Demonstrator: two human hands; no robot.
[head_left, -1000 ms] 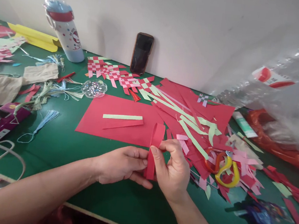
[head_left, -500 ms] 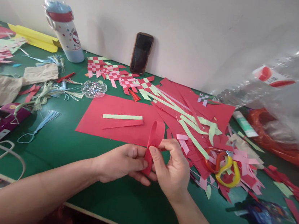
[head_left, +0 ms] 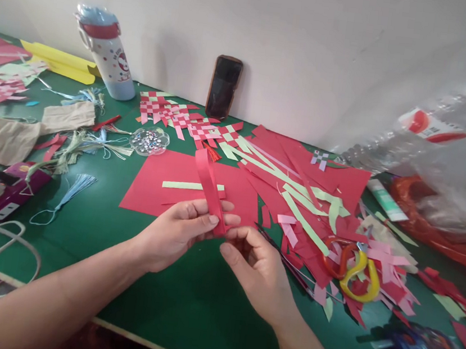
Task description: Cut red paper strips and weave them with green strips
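Green bench (head_left: 80, 246), centre, near the front edge: the left hand (head_left: 170, 235) pinches 1 folded red strip (head_left: 209, 180) at its lower end, fold uppermost. The right hand (head_left: 258, 274) touches that end; its grip cannot be told. Woven pieces (head_left: 173, 111) lie finished at the far edge; loose strips (head_left: 298, 199) lie unwoven.

Your left hand (head_left: 175, 230) pinches the red paper strip (head_left: 210, 183) above the bench (head_left: 95, 225); your right hand (head_left: 257, 268) sits beside its lower end
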